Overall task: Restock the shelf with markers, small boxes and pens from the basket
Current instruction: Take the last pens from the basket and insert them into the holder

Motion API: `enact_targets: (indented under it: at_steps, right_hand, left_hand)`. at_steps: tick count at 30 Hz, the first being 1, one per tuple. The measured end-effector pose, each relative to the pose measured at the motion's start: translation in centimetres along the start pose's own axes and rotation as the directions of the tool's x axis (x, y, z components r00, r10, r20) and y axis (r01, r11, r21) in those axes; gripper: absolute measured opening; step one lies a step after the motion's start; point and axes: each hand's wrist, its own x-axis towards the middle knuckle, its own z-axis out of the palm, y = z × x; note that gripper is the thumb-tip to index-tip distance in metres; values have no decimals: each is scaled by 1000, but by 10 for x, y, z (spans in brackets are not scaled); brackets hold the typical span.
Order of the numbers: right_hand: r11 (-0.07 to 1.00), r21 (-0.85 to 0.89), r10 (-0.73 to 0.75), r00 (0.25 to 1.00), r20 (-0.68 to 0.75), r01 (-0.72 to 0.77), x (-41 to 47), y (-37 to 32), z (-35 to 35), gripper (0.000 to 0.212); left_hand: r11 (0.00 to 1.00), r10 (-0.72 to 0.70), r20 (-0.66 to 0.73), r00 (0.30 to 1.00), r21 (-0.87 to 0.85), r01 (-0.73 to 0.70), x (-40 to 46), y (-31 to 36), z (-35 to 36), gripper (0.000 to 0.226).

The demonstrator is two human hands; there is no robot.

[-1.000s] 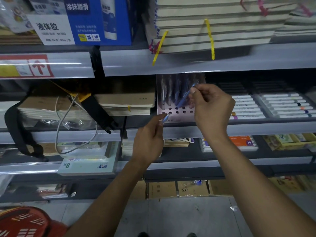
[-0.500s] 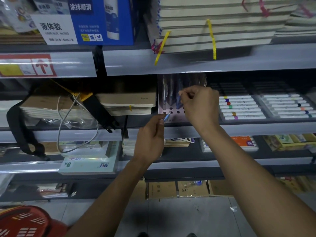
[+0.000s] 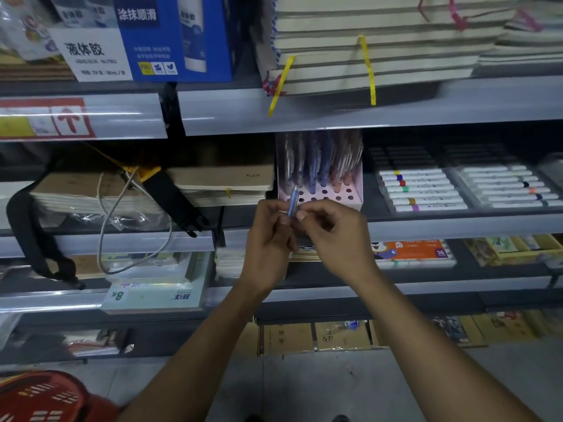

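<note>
A pink pen holder [image 3: 353, 193] with round holes stands on the middle shelf, and several pens stand upright in its back rows. Just in front of it my left hand [image 3: 269, 242] and my right hand [image 3: 335, 236] meet. Both pinch one blue pen [image 3: 293, 202], which points up toward the holder's front left holes. The pen's lower part is hidden by my fingers. The red basket [image 3: 39, 397] sits on the floor at the bottom left.
Trays of markers [image 3: 423, 190] lie to the right of the holder. Notebook stacks [image 3: 225, 181] and a black strap with a cable [image 3: 170, 202] fill the shelf on the left. A glue box [image 3: 170, 38] and bundled notebooks sit on the shelf above.
My right hand has come down from the holder's upper rows to the left hand. It now pinches the blue pen that the left hand held.
</note>
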Motion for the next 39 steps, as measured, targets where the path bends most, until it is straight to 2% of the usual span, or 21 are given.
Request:
enact_targets:
  at_steps: [7, 10, 12, 13, 15, 19, 22, 24, 26, 32, 39]
  right_hand:
    - [986, 127, 109, 994, -24, -105, -2, -5, 0, 13]
    - [979, 166, 125, 992, -18, -121, -2, -7, -2, 18]
    - [974, 182, 146, 989, -30, -138, -1, -6, -3, 13]
    - [973, 182, 149, 988, -39, -140, 0, -6, -4, 11]
    - [977, 167, 144, 987, -67, -131, 1, -6, -7, 12]
    - [983, 159, 118, 983, -142, -95, 7, -8, -16, 17]
    - [987, 158, 69, 969, -236, -32, 14, -12, -24, 13]
    - [988, 152, 28, 953, -302, 19, 19, -15, -30, 10]
    - [986, 161, 16, 933, -359, 45, 26, -16, -34, 7]
    - [993, 93, -18, 873, -487, 73, 45, -15, -36, 6]
    - [988, -141, -113, 894, -434, 57, 55, -8, -30, 10]
  left_hand:
    - [999, -37, 8, 999, 31, 37, -1, 0, 3, 18]
    - [999, -38, 24, 999, -30, 38, -1, 1, 8, 14]
    - [998, -29, 20, 999, -55, 30, 0, 4, 8, 17]
    - [999, -16, 13, 1000, -29, 17, 1, 5, 8, 20]
    - [991, 42, 5, 999, 130, -43, 2, 10, 7, 22]
    - [879, 165, 21, 986, 450, -157, 5, 13, 5, 29]
    - [687, 220, 57, 974, 700, -196, 7, 12, 3, 44]
    - [566, 213, 103, 972, 797, -209, 7, 11, 1, 50]
    - [498, 189, 131, 973, 841, -210, 6, 10, 0, 51]
    - [429, 172, 155, 973, 877, -215, 3, 2, 0, 55]
    - [429, 149, 156, 976, 880, -206, 4, 2, -1, 59]
